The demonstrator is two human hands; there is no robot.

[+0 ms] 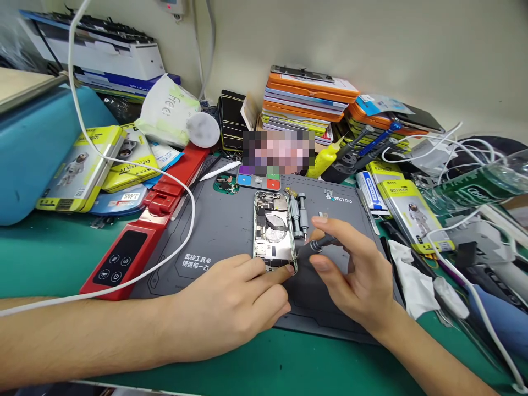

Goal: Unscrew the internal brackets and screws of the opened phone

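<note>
Phone (274, 231) lying lengthwise away, left hand (235, 308) loosely pressing near end, right hand (355, 275) pinching left-pointing screwdriver (319, 245)

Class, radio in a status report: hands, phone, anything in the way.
Left hand pressing open phone, bottom edge. Right hand grip shut on screwdriver, tip at phone's lower right corner. White cable crosses mat beside phone, not touching it.

light: bright, even, from above | shadows: soft, faint | focus: sharp centre | edges: wide-angle bending, slight blur

Green bench (45, 258) w/ grey mat (226, 228), red bar (140, 236), battery boxes (78, 170), white cable (61, 294) on it
</note>
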